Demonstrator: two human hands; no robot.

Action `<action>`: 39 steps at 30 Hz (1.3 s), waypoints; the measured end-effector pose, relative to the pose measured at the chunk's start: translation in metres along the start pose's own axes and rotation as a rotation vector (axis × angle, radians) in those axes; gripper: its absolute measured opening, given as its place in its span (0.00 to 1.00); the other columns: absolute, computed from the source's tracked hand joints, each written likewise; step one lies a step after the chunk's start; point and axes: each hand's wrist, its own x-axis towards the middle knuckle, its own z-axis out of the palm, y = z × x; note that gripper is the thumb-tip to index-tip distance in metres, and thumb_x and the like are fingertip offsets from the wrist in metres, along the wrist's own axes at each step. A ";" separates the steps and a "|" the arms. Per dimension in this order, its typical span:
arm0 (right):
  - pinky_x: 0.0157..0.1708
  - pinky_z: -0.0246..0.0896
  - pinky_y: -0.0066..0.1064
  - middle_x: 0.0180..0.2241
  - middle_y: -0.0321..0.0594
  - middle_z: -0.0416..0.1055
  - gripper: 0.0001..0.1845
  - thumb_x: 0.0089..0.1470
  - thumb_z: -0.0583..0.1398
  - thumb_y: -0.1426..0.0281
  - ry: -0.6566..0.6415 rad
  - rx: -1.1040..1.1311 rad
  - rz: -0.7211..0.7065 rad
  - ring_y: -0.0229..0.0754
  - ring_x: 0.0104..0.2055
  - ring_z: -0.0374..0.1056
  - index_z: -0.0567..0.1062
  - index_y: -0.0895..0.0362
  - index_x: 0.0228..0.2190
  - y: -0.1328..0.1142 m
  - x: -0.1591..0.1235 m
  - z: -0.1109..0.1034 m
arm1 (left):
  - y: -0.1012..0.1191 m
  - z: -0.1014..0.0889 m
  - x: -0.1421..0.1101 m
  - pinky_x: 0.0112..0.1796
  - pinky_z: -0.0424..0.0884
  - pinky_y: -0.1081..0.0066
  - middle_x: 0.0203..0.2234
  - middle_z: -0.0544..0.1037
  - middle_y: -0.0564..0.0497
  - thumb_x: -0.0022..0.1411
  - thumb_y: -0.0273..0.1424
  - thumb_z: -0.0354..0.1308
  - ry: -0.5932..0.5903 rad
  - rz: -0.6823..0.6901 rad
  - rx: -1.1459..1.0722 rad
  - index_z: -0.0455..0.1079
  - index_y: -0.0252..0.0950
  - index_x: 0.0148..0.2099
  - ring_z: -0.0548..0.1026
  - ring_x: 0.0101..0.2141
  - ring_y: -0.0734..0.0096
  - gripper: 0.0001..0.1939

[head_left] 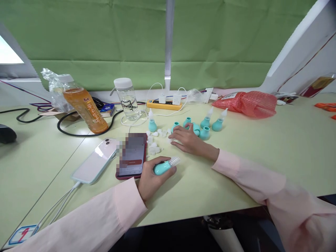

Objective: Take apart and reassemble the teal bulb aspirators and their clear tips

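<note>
My left hand [154, 176] is wrapped round the teal bulb of a nasal aspirator [162, 168], which lies tilted with its clear ribbed end [174, 161] pointing right. Further back, my right hand [187, 140] reaches in from the right, its thumb and forefinger closing on a small translucent piece [170, 140]. More translucent white pieces [154, 148] lie loose just left of it. Bare teal bulbs [204, 133] stand behind and beside the right hand, which partly hides some. Several aspirators with tips fitted stand upright, one at the left [152, 123] and two at the right [217, 123].
A phone with a lit screen [132, 157] lies beside my left hand, and a white phone [96, 161] with a cable is further left. Behind stand an orange drink bottle [85, 106], a clear water bottle [127, 101], a yellow power strip [164, 105] and a red bubble-wrap package [246, 103].
</note>
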 end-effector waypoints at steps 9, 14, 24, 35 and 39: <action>0.29 0.61 0.26 0.27 0.40 0.71 0.14 0.43 0.60 0.63 -0.428 0.806 0.055 0.34 0.27 0.65 0.74 0.61 0.30 0.003 -0.002 -0.055 | 0.002 0.000 -0.002 0.28 0.67 0.74 0.27 0.77 0.50 0.46 0.37 0.58 0.040 -0.041 -0.040 0.73 0.32 0.33 0.72 0.28 0.67 0.14; 0.26 0.59 0.24 0.25 0.39 0.71 0.13 0.45 0.59 0.65 -0.502 0.800 0.011 0.31 0.24 0.63 0.74 0.62 0.31 -0.004 -0.002 -0.054 | 0.001 -0.001 -0.003 0.27 0.67 0.74 0.26 0.77 0.50 0.46 0.36 0.59 0.036 -0.029 -0.020 0.74 0.32 0.32 0.73 0.28 0.66 0.13; 0.25 0.59 0.23 0.25 0.40 0.71 0.14 0.44 0.59 0.65 -0.576 0.836 0.036 0.32 0.25 0.63 0.75 0.63 0.31 0.000 -0.002 -0.046 | -0.003 -0.001 -0.004 0.27 0.65 0.73 0.26 0.76 0.49 0.48 0.35 0.58 0.000 0.113 0.075 0.73 0.31 0.34 0.71 0.26 0.68 0.13; 0.22 0.61 0.23 0.23 0.39 0.70 0.14 0.41 0.61 0.66 -0.582 1.093 0.154 0.31 0.21 0.64 0.74 0.64 0.30 -0.002 -0.002 -0.036 | -0.003 -0.003 -0.007 0.25 0.65 0.74 0.24 0.75 0.49 0.49 0.35 0.57 0.065 0.218 0.230 0.73 0.32 0.34 0.71 0.25 0.69 0.12; 0.21 0.60 0.23 0.20 0.37 0.69 0.13 0.40 0.62 0.65 -0.524 1.135 0.184 0.31 0.21 0.63 0.75 0.63 0.28 -0.005 -0.001 -0.034 | -0.003 -0.003 -0.005 0.27 0.66 0.73 0.27 0.76 0.50 0.49 0.35 0.58 0.119 0.198 0.190 0.73 0.34 0.35 0.72 0.29 0.66 0.12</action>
